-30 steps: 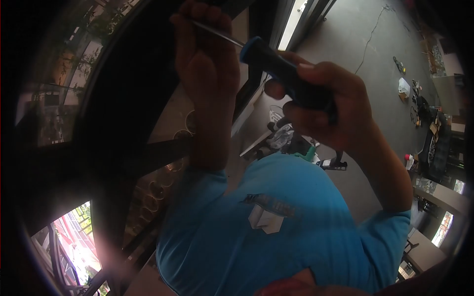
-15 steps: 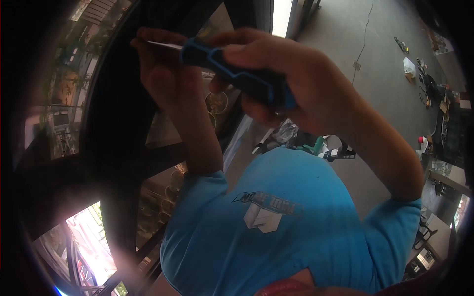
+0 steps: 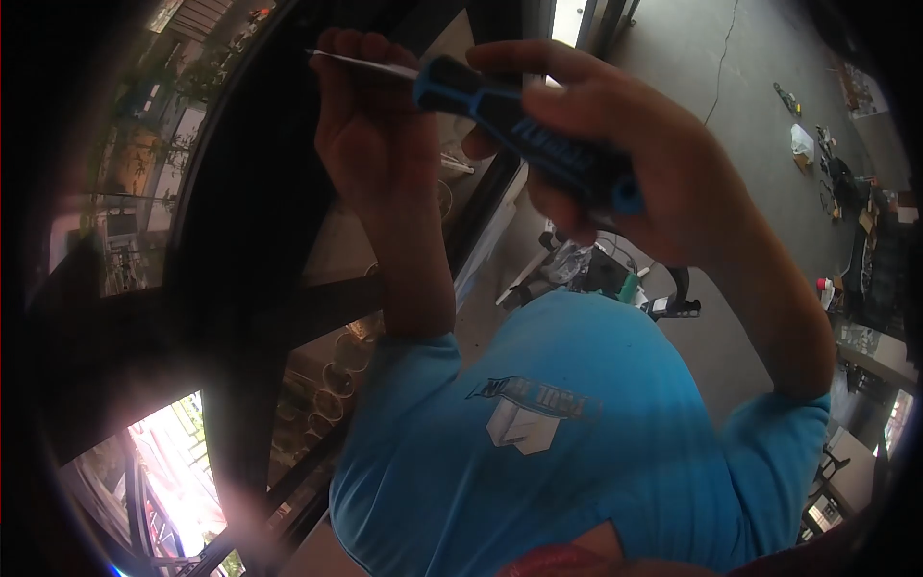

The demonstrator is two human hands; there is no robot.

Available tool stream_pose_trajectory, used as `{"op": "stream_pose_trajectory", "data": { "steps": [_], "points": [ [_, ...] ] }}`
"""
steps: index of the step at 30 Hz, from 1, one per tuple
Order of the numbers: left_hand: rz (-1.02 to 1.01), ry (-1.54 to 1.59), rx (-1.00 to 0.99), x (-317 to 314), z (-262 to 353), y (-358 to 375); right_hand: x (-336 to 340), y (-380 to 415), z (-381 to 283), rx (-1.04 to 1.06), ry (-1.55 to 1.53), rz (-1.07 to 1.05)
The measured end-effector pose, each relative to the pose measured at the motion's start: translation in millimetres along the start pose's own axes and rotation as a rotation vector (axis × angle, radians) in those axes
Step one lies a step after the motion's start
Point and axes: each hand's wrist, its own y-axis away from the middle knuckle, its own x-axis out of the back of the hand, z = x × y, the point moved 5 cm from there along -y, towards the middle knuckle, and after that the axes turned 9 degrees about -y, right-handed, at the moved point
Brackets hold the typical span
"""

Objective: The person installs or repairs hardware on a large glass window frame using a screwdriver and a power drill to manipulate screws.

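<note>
- Against dark framing point(image 3: 231, 250) and grey floor point(image 3: 678, 58), holds the right hand point(image 3: 663, 159) high, elbow bent, clamped round a screwdriver point(image 3: 492, 111).
- Holds the left hand point(image 3: 380, 139) beside it, palm bared, fingers behind the shaft point(image 3: 375, 66); cannot tell whether gripping anything.
- Angles the screwdriver up leftward: black handle point(image 3: 534, 139) edged blue, slim pale shaft.

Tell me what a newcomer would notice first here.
Probably the blue-and-black screwdriver, high in the middle, gripped in the right hand, its shaft crossing in front of the left hand. Next, the blue shirt filling the lower middle, then the glaring patch at lower left.
</note>
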Motion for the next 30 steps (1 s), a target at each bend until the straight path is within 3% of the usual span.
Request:
{"op": "stream_pose_trajectory", "data": {
  "steps": [1, 4, 8, 13, 16, 21, 26, 28, 30],
  "points": [
    [0.011, 0.02, 0.006, 0.7, 0.9, 4.6, -0.5, -0.1, -5.7, 0.129, 0.178, -0.016],
    [0.012, 0.025, -0.024, 3.0, 0.6, 3.5, -7.5, -1.0, -17.2, 0.19, 0.809, -0.213],
    [-0.039, 0.009, -0.136, 4.9, -2.6, -1.6, -11.5, -14.4, 3.6, 0.244, 0.567, -0.187],
    [-0.075, 0.099, -0.061, 0.6, 1.4, -8.8, -7.1, -13.5, -1.2, -0.347, -0.375, -0.028],
    [-0.004, 0.097, -0.065, 2.8, 2.6, -6.2, -6.7, -14.1, -11.8, 0.107, 0.136, -0.135],
    [-0.04, 0.045, -0.129, 0.4, 1.1, -3.7, -14.2, -5.7, 12.0, -0.295, -0.31, -0.002],
    [-0.12, 0.053, -0.05, 12.5, 1.3, -11.4, -11.2, 5.8, 1.9, -0.588, -0.581, 0.065],
    [0.019, 0.068, -0.005, 19.7, 6.8, 4.8, -11.2, 11.1, 5.5, -0.668, -0.643, 0.07],
    [0.068, 0.068, 0.0, 22.4, 11.7, 0.5, -5.7, 1.3, 7.5, -0.363, -0.309, 0.042]
  ]
}}
